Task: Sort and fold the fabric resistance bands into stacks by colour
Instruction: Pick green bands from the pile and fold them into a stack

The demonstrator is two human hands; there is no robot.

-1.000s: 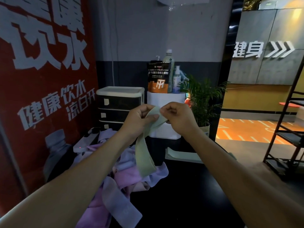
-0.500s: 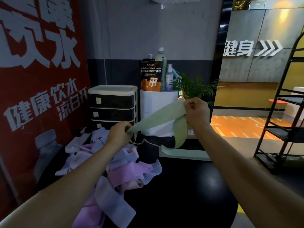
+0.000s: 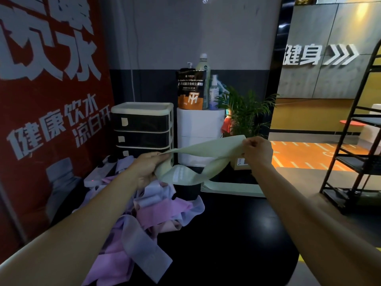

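Note:
A pale green fabric band [image 3: 203, 155] hangs stretched and twisted in the air between my two hands. My left hand [image 3: 147, 169] grips its lower left end. My right hand [image 3: 257, 150] pinches its upper right end, a bit higher. Below my left arm a loose pile of pink and lilac bands [image 3: 148, 215] lies on the black round table [image 3: 237, 244]. One lilac band [image 3: 144, 250] trails toward the table's front. A flat stack of folded pale green bands [image 3: 233, 187] rests at the far side of the table, under the held band.
A black drawer unit with a cream top [image 3: 142, 129] and a white cabinet [image 3: 200, 137] carrying a pouch and bottles stand behind the table. A potted plant [image 3: 245, 112] is beside them. A black metal rack [image 3: 354, 153] stands at the right, a red poster wall at the left.
My hands have moved apart, from touching at the band's top to holding its two ends. The band went from hanging down to stretched out sideways with a twist.

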